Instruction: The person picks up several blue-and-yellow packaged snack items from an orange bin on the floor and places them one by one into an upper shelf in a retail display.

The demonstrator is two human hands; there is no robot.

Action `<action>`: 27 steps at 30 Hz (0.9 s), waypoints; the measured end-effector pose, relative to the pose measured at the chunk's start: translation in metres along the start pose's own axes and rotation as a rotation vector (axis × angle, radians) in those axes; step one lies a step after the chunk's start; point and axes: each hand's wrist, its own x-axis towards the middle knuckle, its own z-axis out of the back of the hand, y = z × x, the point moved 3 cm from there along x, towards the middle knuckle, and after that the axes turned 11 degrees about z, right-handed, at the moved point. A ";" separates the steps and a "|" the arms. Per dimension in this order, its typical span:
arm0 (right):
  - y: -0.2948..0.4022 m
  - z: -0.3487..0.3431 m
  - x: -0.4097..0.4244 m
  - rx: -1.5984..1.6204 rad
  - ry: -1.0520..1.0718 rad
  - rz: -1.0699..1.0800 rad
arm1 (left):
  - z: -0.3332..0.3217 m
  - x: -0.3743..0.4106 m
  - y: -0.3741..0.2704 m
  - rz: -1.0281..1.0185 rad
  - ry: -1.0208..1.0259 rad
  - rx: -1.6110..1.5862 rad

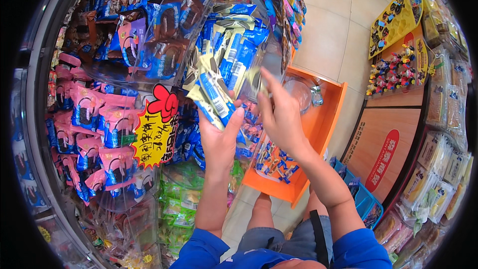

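My left hand (220,134) holds several long blue and cream snack packets (213,91), tilted up above the bins. To its right is my right hand (278,110), raised with its fingers bent by a blurred cream and dark packet end (254,78); whether the fingers grip it is unclear. Just beyond both hands, more blue and cream packets (235,54) lie in a clear plastic bin. Blue and brown biscuit packets (164,22) fill the bin at the upper left, with pink and blue ones (112,119) below it.
An orange drawer (332,119) stands pulled out at my right, with small wrapped sweets (276,162) inside. A yellow handwritten price sign (151,134) stands left of my left hand. Green packets (181,201) lie lower down. A blue basket (364,198) and shelves of packaged bread (429,168) are at the right.
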 end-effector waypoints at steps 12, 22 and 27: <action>-0.036 -0.040 0.083 0.147 -0.069 0.023 | -0.013 0.094 -0.041 -0.551 -0.582 1.695; -0.026 -0.047 0.072 -0.391 -0.119 0.203 | 0.010 0.106 -0.040 -0.437 -0.468 1.723; -0.029 -0.044 0.072 -0.362 -0.053 0.121 | -0.005 0.093 -0.035 -0.530 -0.462 1.735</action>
